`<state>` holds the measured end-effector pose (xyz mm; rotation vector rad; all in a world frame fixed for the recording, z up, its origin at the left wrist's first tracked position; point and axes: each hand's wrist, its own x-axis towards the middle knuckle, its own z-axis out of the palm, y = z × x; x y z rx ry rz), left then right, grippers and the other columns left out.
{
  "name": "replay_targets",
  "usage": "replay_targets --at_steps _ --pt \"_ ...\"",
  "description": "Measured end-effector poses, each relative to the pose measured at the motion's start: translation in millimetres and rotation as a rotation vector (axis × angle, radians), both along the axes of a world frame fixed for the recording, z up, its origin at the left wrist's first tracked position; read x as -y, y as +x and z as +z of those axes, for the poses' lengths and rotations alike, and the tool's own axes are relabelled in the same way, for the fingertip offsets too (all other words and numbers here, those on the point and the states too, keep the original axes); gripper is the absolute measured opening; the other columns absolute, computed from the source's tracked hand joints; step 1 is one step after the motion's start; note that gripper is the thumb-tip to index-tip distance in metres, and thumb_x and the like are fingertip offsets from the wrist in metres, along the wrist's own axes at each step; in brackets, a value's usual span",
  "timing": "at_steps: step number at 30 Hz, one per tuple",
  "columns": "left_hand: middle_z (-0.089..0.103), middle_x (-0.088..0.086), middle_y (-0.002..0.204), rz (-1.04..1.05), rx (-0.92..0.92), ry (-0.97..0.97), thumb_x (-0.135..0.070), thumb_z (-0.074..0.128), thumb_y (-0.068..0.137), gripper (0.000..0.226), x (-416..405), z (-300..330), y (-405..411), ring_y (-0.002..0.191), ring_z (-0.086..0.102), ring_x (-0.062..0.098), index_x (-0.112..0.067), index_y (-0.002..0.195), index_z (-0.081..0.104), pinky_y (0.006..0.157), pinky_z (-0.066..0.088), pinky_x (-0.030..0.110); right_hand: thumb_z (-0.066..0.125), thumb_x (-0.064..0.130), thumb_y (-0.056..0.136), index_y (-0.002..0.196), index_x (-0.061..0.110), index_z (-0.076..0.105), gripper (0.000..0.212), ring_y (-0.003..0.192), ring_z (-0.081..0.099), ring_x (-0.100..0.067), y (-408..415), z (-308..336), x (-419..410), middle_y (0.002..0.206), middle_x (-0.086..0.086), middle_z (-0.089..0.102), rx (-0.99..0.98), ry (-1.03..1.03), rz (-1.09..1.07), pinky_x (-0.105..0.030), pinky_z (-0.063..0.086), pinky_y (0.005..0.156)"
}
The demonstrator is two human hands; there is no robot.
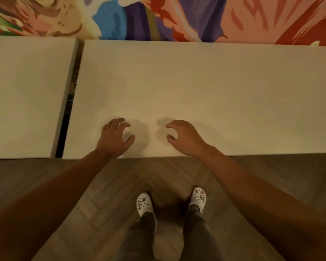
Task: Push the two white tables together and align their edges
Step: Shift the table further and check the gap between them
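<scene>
1. While a dark gap remains between them, the two white tables count as not yet joined: the right-hand table (205, 87) fills the centre and right of the view, and the left-hand table (26, 91) lies at the left edge, apart from it.
2. Gap (72, 87): a narrow strip between the facing edges, with dark floor showing through it. It looks wider at the far end than at the near end, though the wide lens may account for some of that.
3. Near edges: roughly level with one another. Far edges: the left-hand table's sits slightly farther back than its neighbour's.
4. Left hand (114, 137): over the right-hand table near its front edge, fingers curled and spread, holding nothing. Whether the palm presses the surface cannot be told.
5. Right hand (184, 137): just beside the left hand on the same top, fingers likewise curled and apart, empty.
6. Judged progress: tables close but not touching; closing the gap and squaring the edges are left.
7. Surroundings: herringbone wood floor (105, 185) underfoot, white clogs (144, 203) with charms, dark trousers, and a brightly painted mural (158, 16) beyond the tables.
</scene>
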<state>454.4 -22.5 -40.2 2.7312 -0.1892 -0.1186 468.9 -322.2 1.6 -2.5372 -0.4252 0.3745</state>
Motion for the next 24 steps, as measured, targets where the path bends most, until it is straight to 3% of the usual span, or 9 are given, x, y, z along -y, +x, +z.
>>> replay_targets --at_steps 10,15,18,24 --pt "0.049 0.013 0.146 0.041 0.040 -0.017 -0.056 0.059 0.084 0.062 -110 -31 -21 0.139 0.041 0.036 -0.020 0.133 0.054 0.111 0.037 0.057 0.064 0.035 0.095 0.138 0.018 0.062 0.046 0.139 0.046 -0.025 -18 -30 -95 0.143 -0.004 0.059 -0.018 -0.006 0.005 -0.044 0.032 0.118" --pt "0.042 0.011 0.153 0.045 0.034 -0.004 -0.063 0.058 0.082 0.073 -139 -46 -28 0.144 0.034 0.036 -0.022 0.141 0.046 0.116 0.031 0.058 0.060 0.047 0.096 0.150 0.022 0.051 0.060 0.154 0.022 -0.029 -22 -53 -131 0.164 -0.007 0.034 -0.059 -0.056 0.019 -0.047 0.018 0.125" --pt "0.037 0.011 0.158 0.003 0.043 0.003 -0.067 0.056 0.083 0.077 -151 -56 -32 0.147 0.030 0.036 -0.021 0.145 0.044 0.121 0.026 0.056 0.053 0.062 0.094 0.154 0.027 0.043 0.070 0.157 0.006 -0.036 -28 -66 -153 0.170 -0.008 0.020 -0.012 -0.128 0.023 -0.057 0.005 0.125" --pt "0.024 0.010 0.166 -0.049 0.075 0.054 -0.074 0.047 0.089 0.084 -156 -69 -41 0.155 0.018 0.034 -0.022 0.154 0.034 0.126 0.014 0.055 0.037 0.080 0.091 0.158 0.030 0.033 0.084 0.158 -0.001 -0.041 -48 -86 -169 0.172 -0.011 0.011 0.128 -0.243 -0.029 -0.067 -0.001 0.122"
